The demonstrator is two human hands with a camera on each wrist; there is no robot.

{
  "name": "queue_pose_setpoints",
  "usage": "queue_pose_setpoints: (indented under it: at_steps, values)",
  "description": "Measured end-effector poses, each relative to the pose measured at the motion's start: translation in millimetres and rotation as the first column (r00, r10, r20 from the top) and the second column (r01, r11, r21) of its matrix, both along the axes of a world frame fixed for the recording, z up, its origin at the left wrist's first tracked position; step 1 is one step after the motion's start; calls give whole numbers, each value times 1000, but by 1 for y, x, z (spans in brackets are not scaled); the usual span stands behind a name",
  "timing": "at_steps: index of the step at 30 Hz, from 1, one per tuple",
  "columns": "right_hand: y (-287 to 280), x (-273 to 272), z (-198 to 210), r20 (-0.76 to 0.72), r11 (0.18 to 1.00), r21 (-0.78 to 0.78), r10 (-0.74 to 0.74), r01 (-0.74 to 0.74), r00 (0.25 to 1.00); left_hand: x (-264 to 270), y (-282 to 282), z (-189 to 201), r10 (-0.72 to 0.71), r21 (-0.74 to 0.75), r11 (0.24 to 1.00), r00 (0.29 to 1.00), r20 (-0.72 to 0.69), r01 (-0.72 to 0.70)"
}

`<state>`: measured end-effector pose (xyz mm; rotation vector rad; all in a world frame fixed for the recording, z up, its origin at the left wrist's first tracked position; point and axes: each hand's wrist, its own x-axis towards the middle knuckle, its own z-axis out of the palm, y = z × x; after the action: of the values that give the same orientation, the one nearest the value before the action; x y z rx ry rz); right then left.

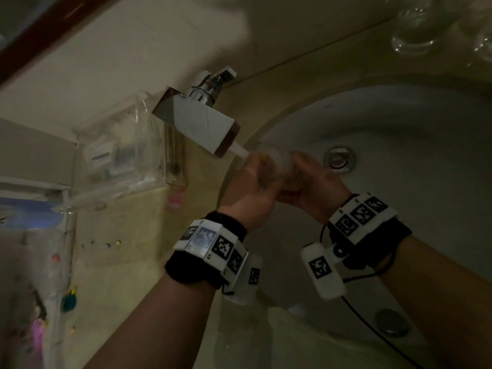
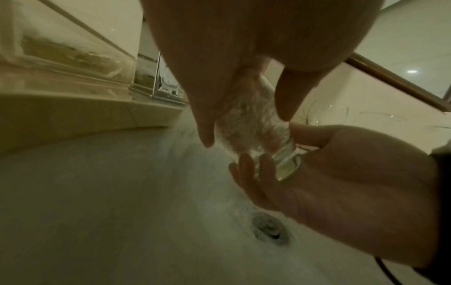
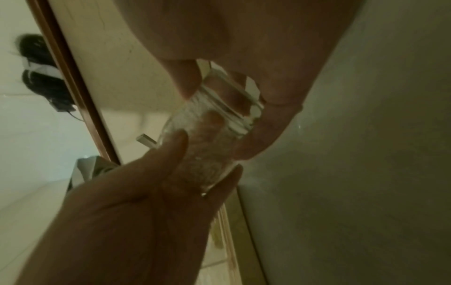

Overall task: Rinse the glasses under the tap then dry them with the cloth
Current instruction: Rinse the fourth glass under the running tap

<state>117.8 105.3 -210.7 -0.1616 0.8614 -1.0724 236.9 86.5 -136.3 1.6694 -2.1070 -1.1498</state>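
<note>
Your left hand (image 1: 253,185) and right hand (image 1: 316,182) both curl round the glass (image 1: 277,166), held lying sideways between them over the sink (image 1: 399,123), mouth toward the tap (image 1: 197,123) stream.

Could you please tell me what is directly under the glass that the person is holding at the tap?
Under the glass, held by the left hand and right hand, lies the white sink basin with its drain lower down. Both hands cover parts of the basin.
</note>
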Motion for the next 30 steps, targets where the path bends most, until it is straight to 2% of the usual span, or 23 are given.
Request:
queue_pose_setpoints:
  at_steps: [3, 5, 8, 11, 14, 18, 20, 22, 24, 27, 30]
  values:
    - [1, -6, 5, 93, 1000, -6, 1, 0, 996, 0, 1, -1, 25, -30, 999, 1000, -2, -25]
    - [1, -6, 5, 70, 1000, 27, -8, 6, 998, 0, 2, -2, 35, -56, 998, 999, 0, -34]
    - [0, -4, 1, -8, 997, 72, 3, -3, 1000, -1, 2, 0, 3, 48, 999, 1000, -19, -2]
    - [0, -8, -1, 30, 997, 60, 48, -49, 998, -3, 0, 1, -22, 133, 991, 1000, -2, 22]
    - [-1, -11, 2, 103, 999, 48, -2, -3, 995, -5, 0, 4, 101, 160, 983, 991, -88, -86]
    - [-3, -8, -3, 58, 999, 38, -40, 38, 998, -5, 1, 4, 165, 146, 978, 979, -123, -146]
    - [-3, -5, -4, 5, 999, 22, -34, 34, 999, -4, 1, 4, 129, 180, 978, 984, -119, -107]
    - [-3, -4, -4, -27, 999, 18, -43, 44, 999, -4, 1, 6, 31, 210, 978, 997, -70, -16]
    - [-3, -7, -4, 56, 1000, -3, -23, 23, 998, -4, 2, 8, -25, 202, 979, 999, -43, 33]
    - [-4, -13, -4, 203, 998, -43, 52, -45, 978, -6, 4, 13, 12, 164, 986, 998, -57, -3]
    - [-3, -10, -2, 150, 1000, 5, 26, -27, 988, -6, 6, 11, 62, 116, 992, 997, -38, -57]
